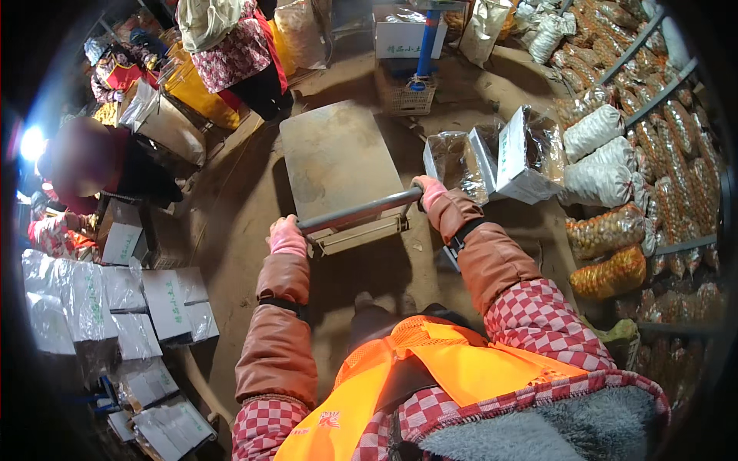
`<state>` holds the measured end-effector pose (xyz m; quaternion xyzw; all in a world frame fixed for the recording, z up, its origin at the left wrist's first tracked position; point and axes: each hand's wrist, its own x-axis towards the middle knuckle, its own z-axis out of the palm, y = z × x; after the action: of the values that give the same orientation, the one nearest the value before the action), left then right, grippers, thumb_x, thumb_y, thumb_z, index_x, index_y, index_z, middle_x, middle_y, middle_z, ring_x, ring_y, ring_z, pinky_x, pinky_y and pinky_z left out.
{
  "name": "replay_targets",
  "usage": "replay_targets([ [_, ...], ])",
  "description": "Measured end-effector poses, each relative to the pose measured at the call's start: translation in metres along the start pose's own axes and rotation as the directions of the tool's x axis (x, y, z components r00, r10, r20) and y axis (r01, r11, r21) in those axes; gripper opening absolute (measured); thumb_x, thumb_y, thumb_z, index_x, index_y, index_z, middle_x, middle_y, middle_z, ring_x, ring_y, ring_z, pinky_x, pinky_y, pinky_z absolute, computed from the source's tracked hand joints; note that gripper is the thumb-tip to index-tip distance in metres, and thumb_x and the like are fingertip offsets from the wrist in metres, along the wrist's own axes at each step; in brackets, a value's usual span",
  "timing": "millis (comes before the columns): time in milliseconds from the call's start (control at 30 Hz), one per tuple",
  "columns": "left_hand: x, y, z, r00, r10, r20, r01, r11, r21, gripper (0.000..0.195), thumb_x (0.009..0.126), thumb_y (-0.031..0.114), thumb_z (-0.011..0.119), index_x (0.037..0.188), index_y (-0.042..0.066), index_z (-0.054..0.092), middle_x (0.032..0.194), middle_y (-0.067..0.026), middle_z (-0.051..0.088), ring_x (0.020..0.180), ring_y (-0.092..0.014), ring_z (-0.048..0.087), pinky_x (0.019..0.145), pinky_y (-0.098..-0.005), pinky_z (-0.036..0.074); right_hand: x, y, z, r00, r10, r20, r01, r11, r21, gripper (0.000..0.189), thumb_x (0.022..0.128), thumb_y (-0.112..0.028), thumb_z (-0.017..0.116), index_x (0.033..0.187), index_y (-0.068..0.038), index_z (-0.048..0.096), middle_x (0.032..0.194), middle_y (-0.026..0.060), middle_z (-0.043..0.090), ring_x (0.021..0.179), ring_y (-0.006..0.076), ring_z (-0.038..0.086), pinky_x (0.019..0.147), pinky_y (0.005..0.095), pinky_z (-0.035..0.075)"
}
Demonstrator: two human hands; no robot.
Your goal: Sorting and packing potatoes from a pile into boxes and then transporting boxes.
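A metal push handle (360, 210) runs crosswise in front of me, on the near end of a flat platform cart (340, 158). My left hand (286, 235), in a pink glove, is closed around the handle's left end. Around its right end my right hand (429, 190) is wrapped, in a pink glove too. The platform carries nothing and its surface is stained. Both forearms are stretched forward in brown sleeve covers with black straps.
White cartons with plastic liners (530, 155) stand right of the cart. Net sacks of potatoes (605, 230) are piled at the right. Stacked white cartons (164, 302) lie at left. Co-workers (236, 57) stand and sit at upper left. A blue-posted scale (426, 52) stands ahead.
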<state>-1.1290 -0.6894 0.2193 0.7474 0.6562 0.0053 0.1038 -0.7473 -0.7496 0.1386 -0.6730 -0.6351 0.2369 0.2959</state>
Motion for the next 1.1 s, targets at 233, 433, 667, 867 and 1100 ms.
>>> replay_targets([
  [233,0.026,0.023,0.000,0.979,0.202,0.039,-0.202,0.979,0.009,0.012,0.081,0.019,0.062,0.091,0.012,0.064,0.097,-0.0112,0.066,0.102,-0.031,0.060,0.088,-0.0488,0.046,0.025,0.041,-0.007,0.899,0.428,-0.087,-0.429,0.903,0.014,0.020,0.081,-0.008,0.063,0.101,-0.011,0.065,0.099,0.0128,0.066,0.088,0.0277,0.064,0.075,0.0344,0.050],
  [433,0.016,-0.001,0.008,0.936,0.351,-0.025,-0.351,0.936,0.010,0.008,0.076,0.016,0.062,0.081,0.010,0.061,0.085,-0.0125,0.066,0.086,-0.033,0.063,0.079,-0.0443,0.050,0.018,0.011,0.002,0.683,0.731,-0.001,-0.590,0.552,0.589,0.014,0.080,-0.010,0.064,0.094,-0.009,0.067,0.086,0.0118,0.068,0.079,0.0229,0.064,0.074,0.0344,0.051],
  [667,-0.014,-0.031,-0.003,0.941,0.339,-0.018,-0.339,0.941,0.027,0.016,0.070,0.022,0.073,0.080,0.013,0.063,0.081,-0.0117,0.065,0.083,-0.033,0.063,0.075,-0.0442,0.050,-0.041,-0.037,0.006,0.984,0.172,-0.050,-0.174,0.984,-0.032,0.047,0.066,-0.003,0.077,0.109,-0.013,0.062,0.105,0.0157,0.064,0.101,0.0335,0.062,0.088,0.0372,0.050],
  [867,-0.006,-0.022,-0.001,0.966,0.259,0.020,-0.260,0.965,0.037,0.018,0.070,0.023,0.072,0.081,0.011,0.064,0.086,-0.0142,0.065,0.088,-0.035,0.062,0.079,-0.0448,0.051,-0.116,0.074,-0.007,0.948,0.312,0.058,-0.308,0.860,0.406,0.060,0.080,-0.007,0.071,0.136,-0.015,0.050,0.124,0.0163,0.060,0.106,0.0265,0.060,0.089,0.0349,0.048],
  [1100,0.021,-0.053,0.006,0.835,-0.393,0.385,0.489,0.850,-0.193,0.029,0.069,0.017,0.075,0.094,0.006,0.067,0.083,-0.0152,0.069,0.080,-0.029,0.068,0.071,-0.0393,0.053,-0.333,0.230,-0.084,0.775,0.631,0.039,-0.549,0.641,0.536,0.040,0.087,-0.017,0.069,0.125,-0.008,0.057,0.101,0.0081,0.066,0.082,0.0148,0.060,0.072,0.0287,0.051],
])
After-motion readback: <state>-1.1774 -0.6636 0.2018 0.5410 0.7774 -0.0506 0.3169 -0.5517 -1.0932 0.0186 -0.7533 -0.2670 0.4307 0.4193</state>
